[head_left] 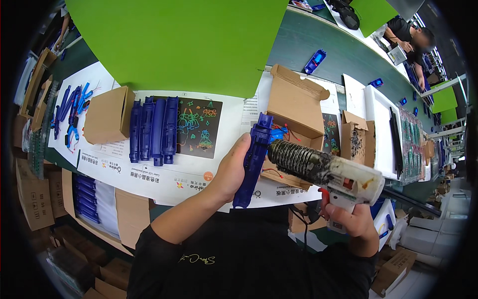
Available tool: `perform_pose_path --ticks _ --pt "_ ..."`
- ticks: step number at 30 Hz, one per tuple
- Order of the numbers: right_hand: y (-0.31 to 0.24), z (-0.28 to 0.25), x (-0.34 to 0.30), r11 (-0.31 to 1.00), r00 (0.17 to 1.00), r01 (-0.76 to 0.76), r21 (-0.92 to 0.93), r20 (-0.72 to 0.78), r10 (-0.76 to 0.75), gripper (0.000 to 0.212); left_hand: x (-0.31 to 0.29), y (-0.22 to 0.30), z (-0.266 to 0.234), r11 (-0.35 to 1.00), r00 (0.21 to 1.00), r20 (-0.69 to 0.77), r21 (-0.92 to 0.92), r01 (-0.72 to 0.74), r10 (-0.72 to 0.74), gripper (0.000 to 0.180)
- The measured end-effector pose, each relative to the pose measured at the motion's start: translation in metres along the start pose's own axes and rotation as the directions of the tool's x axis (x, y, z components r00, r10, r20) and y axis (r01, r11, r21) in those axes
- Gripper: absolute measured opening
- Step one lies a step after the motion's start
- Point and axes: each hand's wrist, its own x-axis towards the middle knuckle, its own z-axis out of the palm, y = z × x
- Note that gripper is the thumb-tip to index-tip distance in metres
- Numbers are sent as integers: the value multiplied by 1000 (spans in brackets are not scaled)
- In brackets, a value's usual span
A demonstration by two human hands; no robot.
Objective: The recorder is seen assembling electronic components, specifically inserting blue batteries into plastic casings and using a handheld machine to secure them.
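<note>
My left hand [234, 169] grips a long dark-blue plastic housing [250, 172], held upright over the table front. A bright blue part [279, 133] sits by its upper end. In my right hand [351, 219] is a glue gun [351, 178] with a stained white body and a coil around its front. Its red trigger [323, 199] is beside my fingers. The gun's tip points left at the housing's upper part; I cannot tell whether they touch. More blue housings [158, 127] stand in a row to the left.
An open cardboard box [296, 102] with red wires lies behind the gun. To the left are a closed brown box [107, 115] and a pile of blue parts [74, 109]. A green panel [179, 45] rises at the back. Another person [408, 37] works at far right.
</note>
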Motion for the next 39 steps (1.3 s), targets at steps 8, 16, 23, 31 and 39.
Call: perform_pose_path --ticks 8,16,23,31,39 --pt "0 -6 12 990 998 52 134 16 -54 43 4 -5 -1 997 998 16 51 -57 56 50" --pt "-11 -11 10 988 988 40 152 145 -62 48 4 -7 -2 976 988 4 153 -154 155 48" --pt "-2 -18 8 939 985 151 310 -125 -117 55 1 -5 -6 993 992 36 -20 -117 117 49" --pt "104 -131 -21 876 824 189 443 -557 104 47 -16 32 -37 920 978 132 -379 -102 162 52" --pt "163 -145 6 935 689 -90 344 -656 308 38 -15 38 -45 921 976 60 -346 -177 210 49"
